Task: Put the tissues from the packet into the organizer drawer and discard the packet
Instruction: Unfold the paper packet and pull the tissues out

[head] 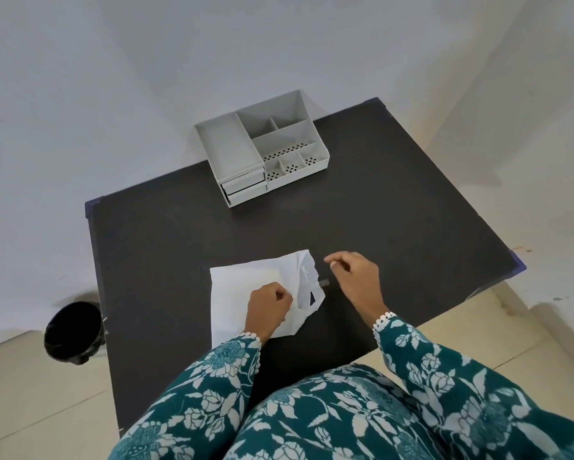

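Person stands at the near edge of a dark table [378, 210], floral sleeves reaching in. White tissue packet [245, 287] lies flat on the table's near half, its right end torn open and crumpled upward. Left hand [269, 307] rests on the packet near that torn end, grip closed in a pinch on the wrapper; whether any tissue is caught in it I cannot tell. Right hand [355, 277] hovers just right of the packet, fingers curled loosely, thumb and forefinger nearly touching, apparently holding nothing; a small dark strip [323, 283] lies on the table between it and the packet, too small to identify. Grey organizer [262, 154] sits at the far edge, well apart from the packet, its two small drawers [245, 187] on the near-left face looking shut or almost shut. A black-lined bin [71, 332] stands on the floor left of the table. Judgement: the opening step is in hand, no tissues out yet. Next calls for the left hand to steady the wrapper while the right draws the stack out of the torn end, then a drawer pulled open.
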